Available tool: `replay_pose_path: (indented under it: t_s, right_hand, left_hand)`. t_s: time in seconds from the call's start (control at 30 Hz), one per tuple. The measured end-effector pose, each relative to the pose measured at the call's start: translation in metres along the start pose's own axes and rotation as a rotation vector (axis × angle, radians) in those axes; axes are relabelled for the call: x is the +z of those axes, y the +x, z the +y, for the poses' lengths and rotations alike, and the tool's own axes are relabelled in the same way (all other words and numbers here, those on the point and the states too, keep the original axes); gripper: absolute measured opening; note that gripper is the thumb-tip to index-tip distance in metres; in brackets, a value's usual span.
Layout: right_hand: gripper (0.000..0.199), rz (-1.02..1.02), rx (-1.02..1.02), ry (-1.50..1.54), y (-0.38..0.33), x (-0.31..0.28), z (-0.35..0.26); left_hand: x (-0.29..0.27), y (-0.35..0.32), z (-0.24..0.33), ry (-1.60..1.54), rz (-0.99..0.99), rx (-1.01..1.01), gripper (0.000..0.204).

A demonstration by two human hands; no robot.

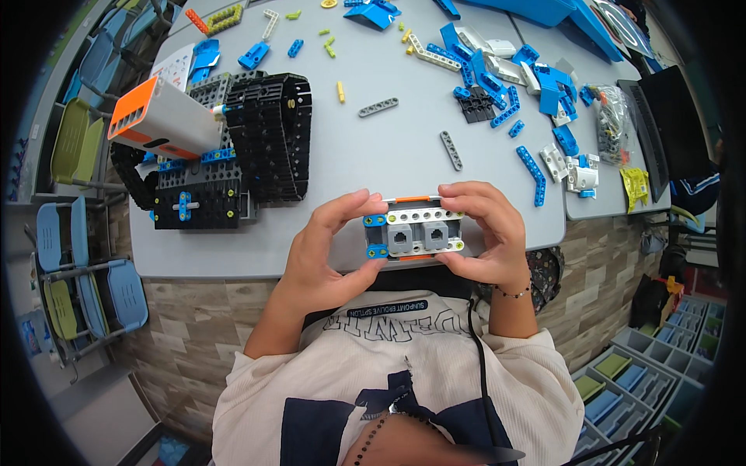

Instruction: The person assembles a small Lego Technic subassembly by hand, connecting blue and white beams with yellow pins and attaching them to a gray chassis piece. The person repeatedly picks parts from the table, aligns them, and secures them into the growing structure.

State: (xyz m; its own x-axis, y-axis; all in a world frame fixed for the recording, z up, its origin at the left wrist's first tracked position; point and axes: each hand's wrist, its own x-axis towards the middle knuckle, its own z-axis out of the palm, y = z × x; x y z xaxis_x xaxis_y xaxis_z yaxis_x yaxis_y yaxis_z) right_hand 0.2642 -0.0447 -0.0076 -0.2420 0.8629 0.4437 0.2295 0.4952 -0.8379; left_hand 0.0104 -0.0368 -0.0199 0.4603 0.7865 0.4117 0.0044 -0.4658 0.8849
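Observation:
Between both hands, just above the table's near edge, is a small building-brick assembly [418, 235] with two grey socketed blocks framed by white perforated beams. Blue pieces sit at its left end, and orange strips show along its top and bottom. My left hand [320, 248] grips the left end, thumb below and fingers above. The right end is pinched in my right hand [493, 237] the same way. To the left on the table stands a black tracked vehicle model [268, 140] carrying a white and orange box [171, 116]. Its track faces my left hand.
Two grey perforated beams [451, 151] and a yellow peg [340, 92] lie beyond my hands. Many blue and white pieces [486, 74] are heaped at the far right, near an angled blue beam [532, 175], a clear bag of parts [612, 124] and a yellow packet [635, 189].

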Motion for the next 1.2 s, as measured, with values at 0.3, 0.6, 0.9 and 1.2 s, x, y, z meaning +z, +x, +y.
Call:
replay_pose_path:
  t_s: [0.3, 0.6, 0.9, 1.2]
  right_hand:
    - [0.051, 0.004, -0.008, -0.018, -0.0007, 0.0004, -0.0004]
    - [0.052, -0.013, 0.003, -0.004, 0.0005, -0.0001, -0.0011]
    - [0.057, -0.010, 0.043, 0.057, 0.0006, -0.0002, -0.0043]
    - [0.055, -0.020, 0.061, 0.082, 0.0003, -0.0014, -0.0040]
  left_hand:
    - [0.0042, 0.0032, 0.0041, 0.062, 0.099, -0.022, 0.068]
    - [0.0049, 0.0022, 0.0037, 0.055, 0.095, -0.015, 0.070]
    - [0.0056, -0.0005, 0.0017, 0.025, 0.124, 0.013, 0.070]
    - [0.0046, -0.0013, 0.0006, -0.085, 0.114, 0.021, 0.071]
